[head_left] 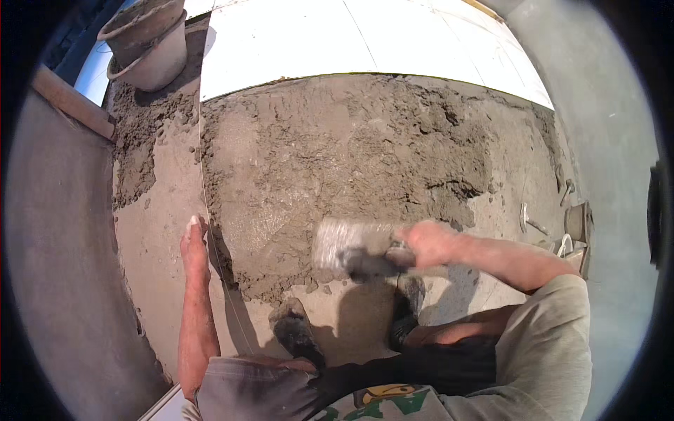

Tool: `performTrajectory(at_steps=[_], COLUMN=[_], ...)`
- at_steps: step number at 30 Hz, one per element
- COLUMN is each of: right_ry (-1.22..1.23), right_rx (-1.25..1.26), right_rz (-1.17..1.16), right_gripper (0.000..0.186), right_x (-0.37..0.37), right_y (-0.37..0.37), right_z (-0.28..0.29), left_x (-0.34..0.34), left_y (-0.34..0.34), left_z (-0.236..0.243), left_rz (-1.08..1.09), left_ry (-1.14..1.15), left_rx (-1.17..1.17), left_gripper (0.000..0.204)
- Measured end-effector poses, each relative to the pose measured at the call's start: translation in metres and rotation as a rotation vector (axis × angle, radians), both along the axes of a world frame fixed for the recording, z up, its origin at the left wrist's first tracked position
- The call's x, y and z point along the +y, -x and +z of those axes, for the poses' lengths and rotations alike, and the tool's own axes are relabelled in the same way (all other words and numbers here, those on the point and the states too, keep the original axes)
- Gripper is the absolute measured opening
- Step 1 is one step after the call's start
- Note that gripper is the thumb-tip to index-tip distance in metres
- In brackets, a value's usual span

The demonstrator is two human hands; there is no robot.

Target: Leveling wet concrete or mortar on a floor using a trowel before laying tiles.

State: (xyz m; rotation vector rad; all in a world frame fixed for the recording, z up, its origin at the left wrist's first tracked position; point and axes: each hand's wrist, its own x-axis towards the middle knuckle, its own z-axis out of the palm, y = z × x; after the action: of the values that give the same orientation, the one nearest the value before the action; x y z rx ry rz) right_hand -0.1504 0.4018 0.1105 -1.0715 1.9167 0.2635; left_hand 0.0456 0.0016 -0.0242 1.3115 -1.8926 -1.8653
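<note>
My right hand (427,244) grips the handle of a flat rectangular trowel (354,241), whose metal blade is blurred by motion. The trowel is over the near edge of a bed of rough grey-brown mortar (309,158). To the left, my left hand (194,245) is held out, fingers stretched forward, with nothing visible in it. It is beside a thin taut string (203,161) that runs from the white tiles (295,42) back toward me along the mortar's left side. My feet stand just in front of the mortar, one dusty shoe (295,326) on the left.
Large white tiles cover the far floor. Two nested mortar-stained tubs (158,59) stand at the far left, near a wooden beam (74,102). By the right wall (604,119) lie a hammer (533,219) and a small container (577,221). A grey wall (63,231) closes the left side.
</note>
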Motion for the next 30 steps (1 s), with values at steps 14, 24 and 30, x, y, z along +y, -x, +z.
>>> performTrajectory(at_steps=[14,24,30], right_ry=[0.275,0.275,0.221], right_rx=[-0.072,0.322,0.545], right_rz=[0.017,0.119,-0.159], right_gripper=[0.037,0.043,0.051], right_x=[0.023,0.010,-0.038], right_y=[-0.005,0.123,0.204], right_z=[-0.095,-0.080,-0.079], left_x=[0.033,0.050,0.065], left_y=[0.022,0.037,0.050], left_z=[0.021,0.035,0.043], left_rz=[0.026,-0.092,-0.144], left_ry=[0.180,0.276,0.320], left_rx=[-0.066,-0.227,-0.205], left_gripper=[0.061,0.056,0.054])
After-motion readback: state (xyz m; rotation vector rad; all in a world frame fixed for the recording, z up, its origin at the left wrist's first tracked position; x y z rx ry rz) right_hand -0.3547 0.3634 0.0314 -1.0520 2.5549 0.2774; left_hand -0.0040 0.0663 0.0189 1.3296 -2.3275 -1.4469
